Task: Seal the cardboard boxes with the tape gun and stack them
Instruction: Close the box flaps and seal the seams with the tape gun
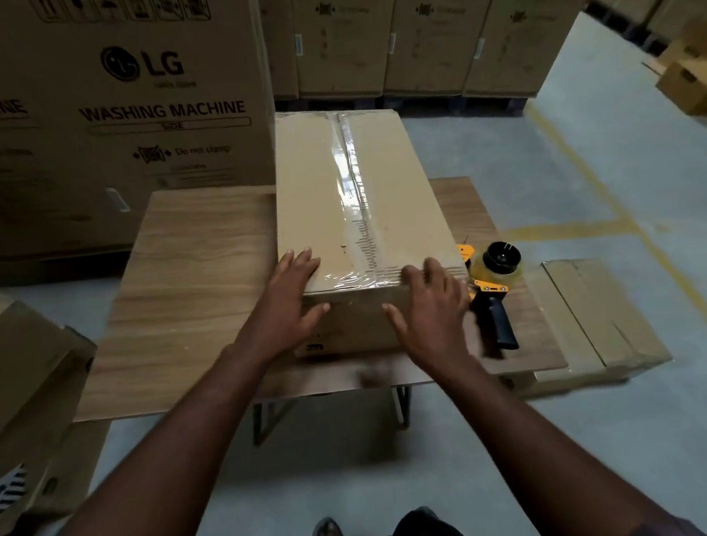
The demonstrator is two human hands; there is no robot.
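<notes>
Lengthwise, the taped box (353, 206) points away across the table (196, 294).

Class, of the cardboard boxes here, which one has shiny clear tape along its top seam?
The box on the wooden table, touched by the left hand and right hand; glossy tape runs lengthwise.

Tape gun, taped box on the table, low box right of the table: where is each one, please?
tape gun (499, 266): head view, on its tape roll.
taped box (313, 202): head view, on the left half of its top face.
low box (590, 311): head view, on its top face.
</notes>
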